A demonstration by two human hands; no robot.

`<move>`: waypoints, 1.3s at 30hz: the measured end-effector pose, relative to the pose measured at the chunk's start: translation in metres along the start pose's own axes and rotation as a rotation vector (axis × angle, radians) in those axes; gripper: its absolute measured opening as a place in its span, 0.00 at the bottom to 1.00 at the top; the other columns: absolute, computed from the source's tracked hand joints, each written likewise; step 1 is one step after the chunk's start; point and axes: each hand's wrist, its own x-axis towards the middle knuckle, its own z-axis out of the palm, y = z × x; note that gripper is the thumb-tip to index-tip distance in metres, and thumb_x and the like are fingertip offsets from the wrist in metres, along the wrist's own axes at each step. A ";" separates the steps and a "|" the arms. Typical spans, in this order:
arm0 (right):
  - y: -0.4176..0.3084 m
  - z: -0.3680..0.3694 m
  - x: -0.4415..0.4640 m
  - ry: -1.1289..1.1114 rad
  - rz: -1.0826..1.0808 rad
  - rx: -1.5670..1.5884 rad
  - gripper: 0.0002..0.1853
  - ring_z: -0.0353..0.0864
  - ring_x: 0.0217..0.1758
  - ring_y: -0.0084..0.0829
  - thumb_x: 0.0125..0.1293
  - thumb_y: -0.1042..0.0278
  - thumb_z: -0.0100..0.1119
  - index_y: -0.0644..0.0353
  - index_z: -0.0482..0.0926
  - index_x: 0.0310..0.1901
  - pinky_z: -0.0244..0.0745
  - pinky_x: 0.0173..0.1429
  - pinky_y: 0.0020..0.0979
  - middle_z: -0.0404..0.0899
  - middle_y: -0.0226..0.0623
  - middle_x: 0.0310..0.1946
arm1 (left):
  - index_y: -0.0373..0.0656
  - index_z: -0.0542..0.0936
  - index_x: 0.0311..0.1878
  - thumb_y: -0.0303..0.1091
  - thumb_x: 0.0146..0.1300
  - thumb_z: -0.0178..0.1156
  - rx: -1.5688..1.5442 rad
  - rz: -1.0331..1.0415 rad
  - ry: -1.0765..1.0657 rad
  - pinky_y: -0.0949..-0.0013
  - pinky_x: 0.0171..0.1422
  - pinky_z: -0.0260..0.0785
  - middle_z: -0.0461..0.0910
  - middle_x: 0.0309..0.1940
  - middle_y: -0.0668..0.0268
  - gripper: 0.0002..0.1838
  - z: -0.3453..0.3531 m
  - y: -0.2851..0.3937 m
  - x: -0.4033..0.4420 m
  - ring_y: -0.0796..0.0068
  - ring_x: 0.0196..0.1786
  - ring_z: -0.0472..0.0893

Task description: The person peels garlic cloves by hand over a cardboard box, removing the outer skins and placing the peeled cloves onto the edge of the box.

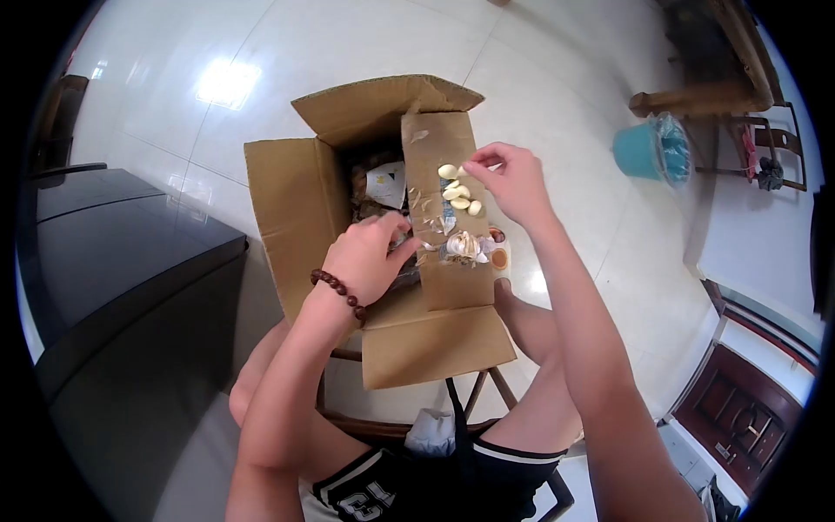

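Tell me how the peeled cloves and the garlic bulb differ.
The peeled cloves look smooth and pale cream; the garlic bulb looks papery, white and brownish. The cloves are several small pieces; the bulb is one larger clump. Both rest on the cardboard flap.

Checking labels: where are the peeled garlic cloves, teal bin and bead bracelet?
Peeled garlic cloves (pixel 460 192): head view, on a clove mid-cluster.
Teal bin (pixel 631 151): head view, on its outer side wall.
Bead bracelet (pixel 334 283): head view, on the visible beads.
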 end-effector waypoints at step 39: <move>0.023 0.038 -0.083 -0.487 -0.089 -0.483 0.23 0.84 0.54 0.50 0.53 0.68 0.77 0.59 0.83 0.52 0.82 0.56 0.47 0.84 0.46 0.47 | 0.36 0.74 0.63 0.44 0.74 0.60 0.108 -0.011 -0.157 0.51 0.58 0.78 0.83 0.52 0.45 0.24 0.076 -0.004 0.012 0.46 0.52 0.84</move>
